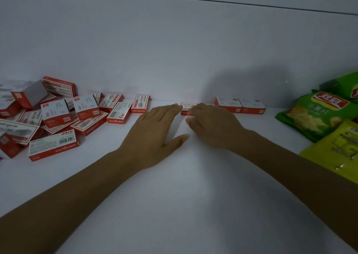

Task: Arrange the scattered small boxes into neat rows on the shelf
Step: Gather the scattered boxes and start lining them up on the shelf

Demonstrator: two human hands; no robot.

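Small box (186,108) lying flat against the back wall of the shelf (174,195). The left hand (155,126) touches its left end with straight, pressed-together fingers (172,107); the right hand (213,126) rests on its top. Just right of it, two aligned boxes (240,105); left of it, a scattered pile (48,118); far right, snack bags (313,116).

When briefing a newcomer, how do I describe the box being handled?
Along the white shelf's back wall, two red and white cardboard boxes sit paired at right. The matching box just left of them is the only one under fingertips.
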